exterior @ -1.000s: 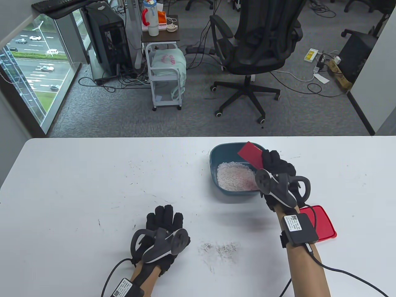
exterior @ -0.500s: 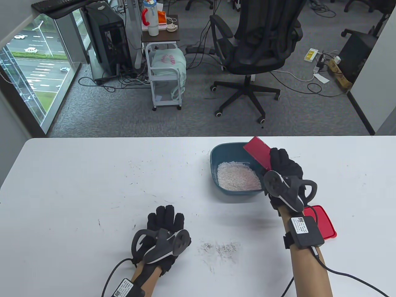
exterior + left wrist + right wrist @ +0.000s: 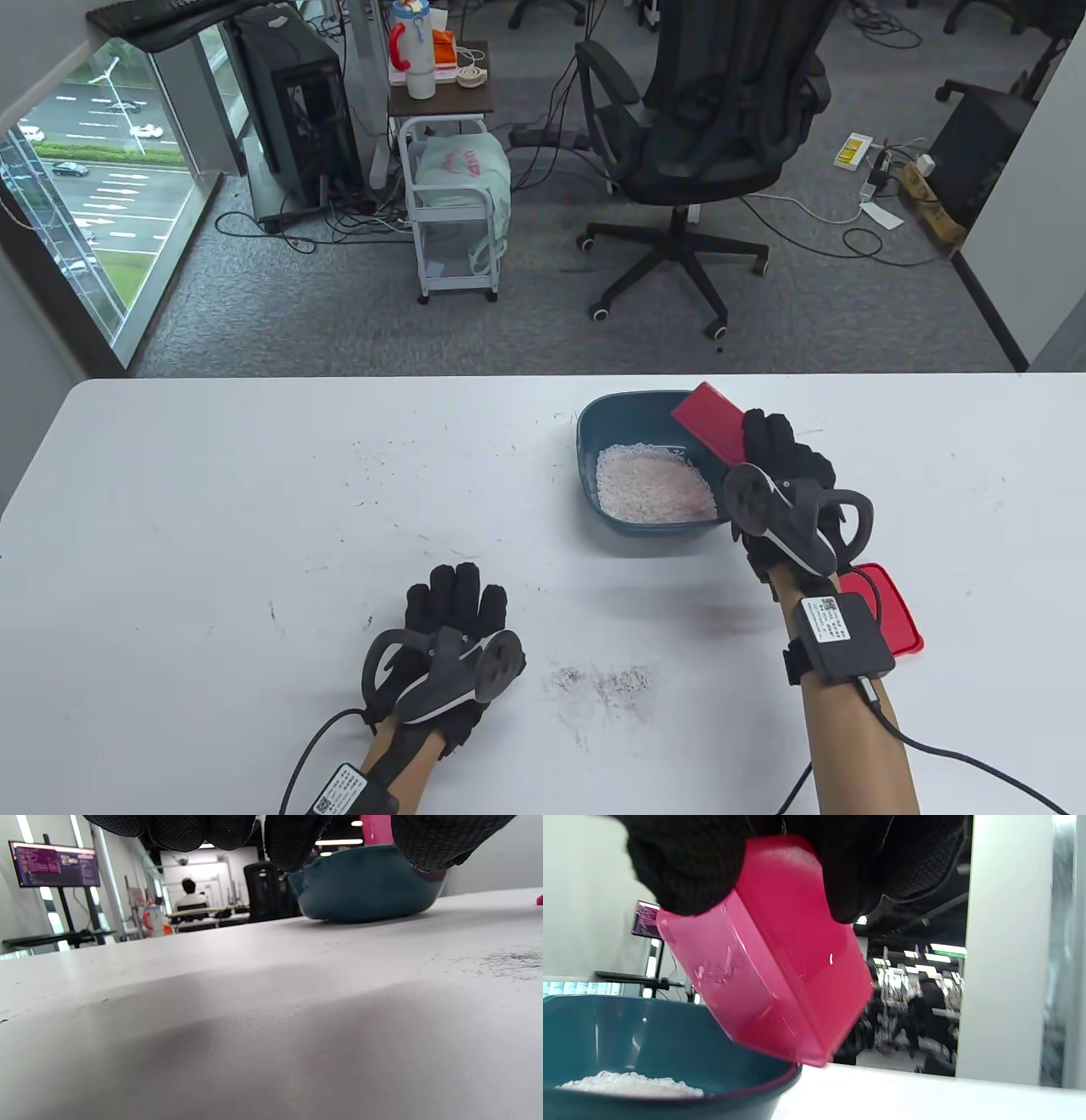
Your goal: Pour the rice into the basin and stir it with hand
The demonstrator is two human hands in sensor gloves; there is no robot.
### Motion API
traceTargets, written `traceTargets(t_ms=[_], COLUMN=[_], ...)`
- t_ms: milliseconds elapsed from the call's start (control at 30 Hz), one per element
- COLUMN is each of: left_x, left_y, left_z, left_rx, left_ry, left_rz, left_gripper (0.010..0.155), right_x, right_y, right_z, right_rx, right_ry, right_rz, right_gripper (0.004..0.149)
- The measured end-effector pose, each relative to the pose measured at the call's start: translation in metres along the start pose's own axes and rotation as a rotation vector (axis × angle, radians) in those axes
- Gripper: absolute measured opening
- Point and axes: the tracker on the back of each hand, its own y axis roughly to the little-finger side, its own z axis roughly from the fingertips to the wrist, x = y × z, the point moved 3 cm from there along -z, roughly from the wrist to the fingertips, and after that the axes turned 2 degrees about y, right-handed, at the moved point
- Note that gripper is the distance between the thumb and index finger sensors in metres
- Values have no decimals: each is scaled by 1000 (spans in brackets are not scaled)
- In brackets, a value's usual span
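Note:
A teal basin [image 3: 594, 433] sits right of the table's middle with a heap of white rice [image 3: 652, 486] in it. My right hand [image 3: 776, 454] grips a red plastic box [image 3: 711, 423], tipped up over the basin's right rim. From the right wrist the red box [image 3: 780, 959] hangs tilted above the basin [image 3: 670, 1043], with rice [image 3: 628, 1082] low inside. My left hand [image 3: 454, 607] rests flat on the table near the front, fingers straight, holding nothing. Under its fingers [image 3: 292, 836] the left wrist view shows the basin [image 3: 365, 882] from the side.
A red lid [image 3: 891, 607] lies on the table behind my right wrist. Dark scuff marks [image 3: 607, 683] spot the white table [image 3: 212, 509] between my hands. An office chair [image 3: 704, 127] and a small cart [image 3: 454, 204] stand on the floor beyond the far edge.
My right hand has drawn the red box right and tipped it more upright over the basin's right rim. The rice heap lies more fully in view. The left hand has stayed put.

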Motion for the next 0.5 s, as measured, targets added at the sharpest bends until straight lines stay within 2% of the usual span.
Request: traceTargets(t_ms=[33,67,100,133,167,200,233,267,333,367,400,433,467,500], left_x=[0,0,0,1,0,0,0,0,0,0,0,0,0,0], left_y=[0,0,-1,-1,-1,-1,-1,-1,-2,-2,-2,-2,-2,-2], left_z=[0,0,0,0,0,0,0,0,0,0,0,0,0,0], left_rx=[-1,-1,-1,-2,-2,-3,-3,-4,-4,-5,-6,-6,-5,-5], left_ry=[2,2,2,1,0,-1,-1,0,3,4,4,4,4,4], left_rz=[0,-1,-3,-4,-4,-2,-1,-2,-7,-7,-6,-4,-4,-8], left_gripper=[86,86,86,86,86,86,86,86,86,86,86,86,86,86], right_x=[-6,-7,-1,6,2,-4,-6,-2,8,-1,-4,-3,1,7], right_y=[3,4,5,3,2,4,7,7,6,6,8,10,10,10], right_z=[3,3,0,-3,2,3,5,3,-1,5,6,7,4,3], right_rx=[45,58,62,43,21,36,71,77,50,36,61,80,80,67], right_ry=[105,116,47,-91,-50,78,119,80,-97,56,110,103,49,-69], right_rz=[-4,-27,-46,-17,-11,-9,-26,-44,-15,-4,-14,-50,-66,-66], right_gripper=[82,80,81,82,83,82,80,81,82,82,80,81,81,82])
